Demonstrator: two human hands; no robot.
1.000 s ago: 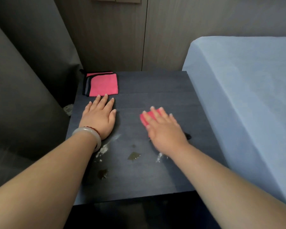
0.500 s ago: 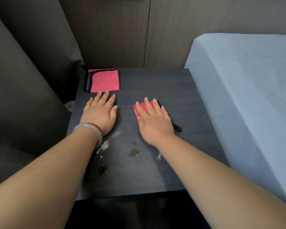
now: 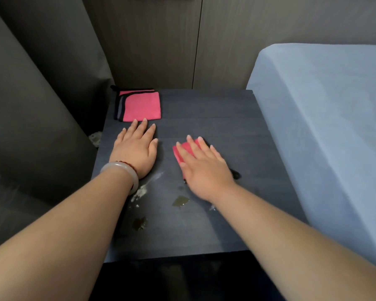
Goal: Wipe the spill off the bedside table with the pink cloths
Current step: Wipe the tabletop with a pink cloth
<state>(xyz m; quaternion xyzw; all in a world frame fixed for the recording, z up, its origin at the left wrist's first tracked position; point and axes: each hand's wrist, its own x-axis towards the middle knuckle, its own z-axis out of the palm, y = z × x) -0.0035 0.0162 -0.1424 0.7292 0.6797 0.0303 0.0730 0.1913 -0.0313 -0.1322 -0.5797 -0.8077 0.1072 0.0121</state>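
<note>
**On the bedside table, two flat hands and two pink cloths**

At the far left a dark grey curtain (image 3: 30, 109) hangs beside the bedside table (image 3: 226, 118), whose top is dark wood. In the table's back-left corner lies a folded pink cloth (image 3: 142, 106) with black and grey trim along its left side. Just in front of it the left hand (image 3: 135, 151) lies palm down on the wood, fingers straight and close together, the fingertips reaching the cloth's near edge. A pale bracelet (image 3: 123, 172) circles that wrist.

The spill (image 3: 180, 200) lies between the two forearms, toward the table's front. It shows as a whitish smear by the left wrist, a brownish puddle in the middle, and another dark patch nearer the front edge.

To the right of centre the right hand (image 3: 204, 170) presses flat on a second pink cloth (image 3: 186, 152), fingers straight and a little spread. Pink shows under the fingers, and a bit of black trim pokes out by the wrist.

Along the right side stands a bed (image 3: 323, 131) in a pale blue sheet, close against the table.
</note>
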